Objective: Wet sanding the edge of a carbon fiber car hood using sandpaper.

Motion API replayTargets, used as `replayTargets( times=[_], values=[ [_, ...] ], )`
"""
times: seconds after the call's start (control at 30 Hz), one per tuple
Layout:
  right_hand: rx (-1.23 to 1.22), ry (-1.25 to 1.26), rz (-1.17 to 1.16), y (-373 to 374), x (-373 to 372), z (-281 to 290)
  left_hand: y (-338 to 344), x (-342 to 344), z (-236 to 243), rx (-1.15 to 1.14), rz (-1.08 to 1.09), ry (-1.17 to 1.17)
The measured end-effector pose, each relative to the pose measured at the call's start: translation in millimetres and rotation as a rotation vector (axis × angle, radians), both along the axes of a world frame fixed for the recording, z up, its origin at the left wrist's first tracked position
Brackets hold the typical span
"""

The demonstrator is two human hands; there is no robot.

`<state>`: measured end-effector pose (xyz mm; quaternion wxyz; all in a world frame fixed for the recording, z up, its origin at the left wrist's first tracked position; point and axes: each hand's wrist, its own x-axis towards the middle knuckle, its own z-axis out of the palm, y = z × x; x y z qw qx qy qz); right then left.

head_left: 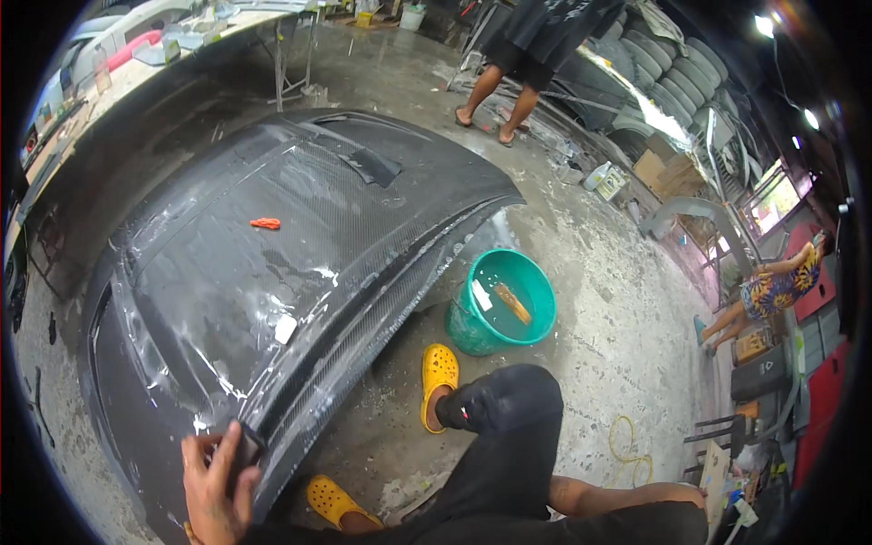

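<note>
Carbon-weave hood [313, 204], wet and curved, sits under the left hand [216, 481] clamped on a dark block [248, 446]

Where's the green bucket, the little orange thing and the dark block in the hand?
Green bucket [467, 329]: head view, on its outer wall.
Little orange thing [265, 223]: head view, on its middle.
Dark block [250, 447]: head view, on its uncovered part.

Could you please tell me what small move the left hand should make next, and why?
I would probably slide the dark block a short way forward along the car hood: the left hand grips it near the hood's edge, and pale, wet-looking streaks show just beyond. Stopping short of the white block farther along seems sensible.
</note>
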<state>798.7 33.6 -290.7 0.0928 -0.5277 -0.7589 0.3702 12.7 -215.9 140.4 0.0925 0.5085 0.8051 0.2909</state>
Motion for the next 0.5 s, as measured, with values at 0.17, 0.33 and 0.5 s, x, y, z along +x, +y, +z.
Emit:
replayTargets(
  times=[0.17,0.33,0.5],
  values=[
    [-0.158,-0.044,-0.001,-35.6,66.3,6.9,11.4,-10.2,1.9,-0.215,-0.002,-0.066],
    [-0.241,-0.039,-0.048,-43.2,74.5,35.0,27.9,-24.0,2.7,-0.251,0.052,-0.106],
    [-0.315,-0.017,0.034,36.7,48.6,22.9,38.0,-35.8,-6.5,-0.299,0.164,-0.122]
  ],
)
